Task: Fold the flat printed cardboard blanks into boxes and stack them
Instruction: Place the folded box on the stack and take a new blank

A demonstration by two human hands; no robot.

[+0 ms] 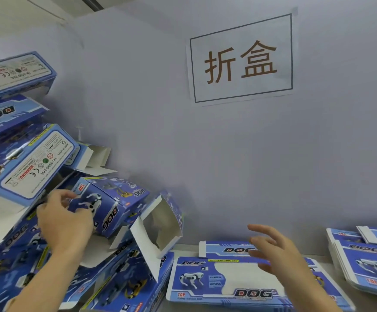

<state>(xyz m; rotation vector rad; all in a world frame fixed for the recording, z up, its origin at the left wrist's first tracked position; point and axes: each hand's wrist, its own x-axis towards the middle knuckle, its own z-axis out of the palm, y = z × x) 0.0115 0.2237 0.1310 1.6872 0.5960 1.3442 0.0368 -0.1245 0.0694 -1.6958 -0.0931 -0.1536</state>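
Head view: wall sign point(241, 58) behind blanks point(228, 280)

Blue printed cardboard: folded boxes to the left, flat blanks to the right.

The newest folded box point(113, 206), blue with a white robot dog and "DOG" lettering, lies tilted on its side against the heap of folded boxes point(25, 167), its open end with white flaps facing right toward the wall. The heap rises left of it and spreads below it, boxes piled at loose angles, some showing white warning labels. Right of the folded box, a stack of flat blanks point(216, 275) lies printed side up on the table, showing a white dog, a pale window cutout and "TOP" in red. Farther right lies a second stack of blanks point(367, 264), slightly fanned.
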